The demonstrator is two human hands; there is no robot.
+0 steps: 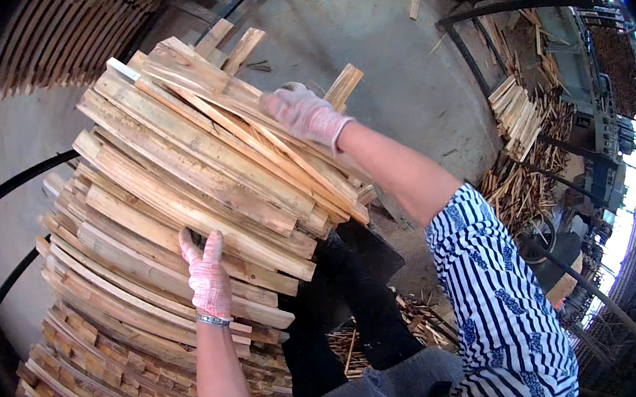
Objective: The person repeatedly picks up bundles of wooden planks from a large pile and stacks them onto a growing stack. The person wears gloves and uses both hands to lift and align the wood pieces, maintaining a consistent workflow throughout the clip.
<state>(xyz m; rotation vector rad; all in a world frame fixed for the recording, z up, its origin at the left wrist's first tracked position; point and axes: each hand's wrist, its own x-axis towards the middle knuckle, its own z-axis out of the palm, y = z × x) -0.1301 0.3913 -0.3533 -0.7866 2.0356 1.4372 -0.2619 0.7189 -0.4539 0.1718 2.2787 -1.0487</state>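
Left hand flat and open against near ends of wooden slats atop stack, gripping nothing; right hand curled loosely over far top slats. Judged stiff, light singly, heavy bundled, splintery; best taken at both ends. Long axis from upper left to lower right.

The wooden slats are pale tan with reddish-brown streaks. The left hand and right hand wear white gloves speckled pink — the left wrist has a silver bracelet. The sleeve is navy-and-white striped — the floor grey.
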